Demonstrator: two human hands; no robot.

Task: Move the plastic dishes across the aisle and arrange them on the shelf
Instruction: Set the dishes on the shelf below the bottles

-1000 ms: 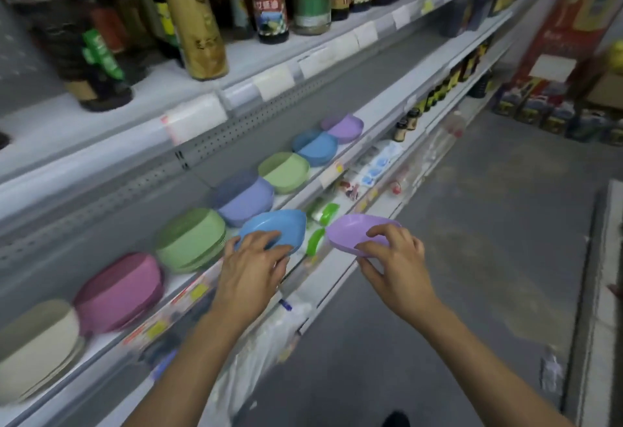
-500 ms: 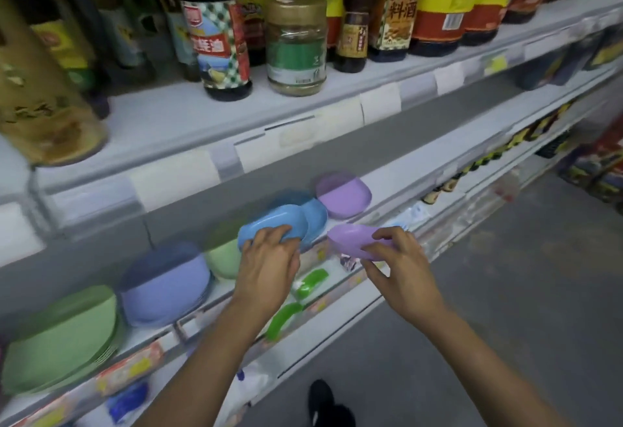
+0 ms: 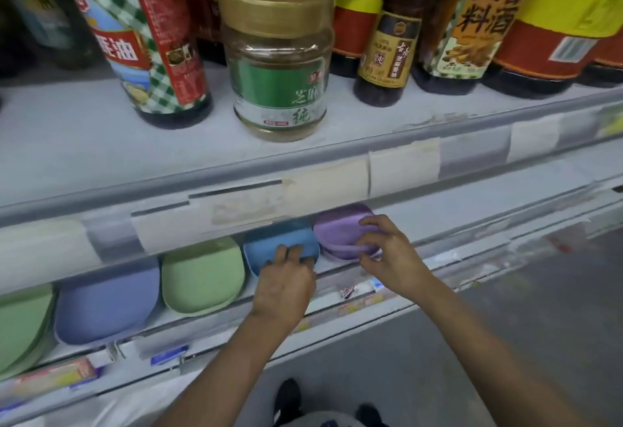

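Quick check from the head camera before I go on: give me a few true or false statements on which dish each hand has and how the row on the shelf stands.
1. The left hand holds the blue dish. True.
2. The right hand holds a green dish. False: it holds the purple dish.
3. The green dish sits left of the blue one. True.
4. The gold-lidded jar stands on the same shelf as the dishes. False: it stands on the shelf above.
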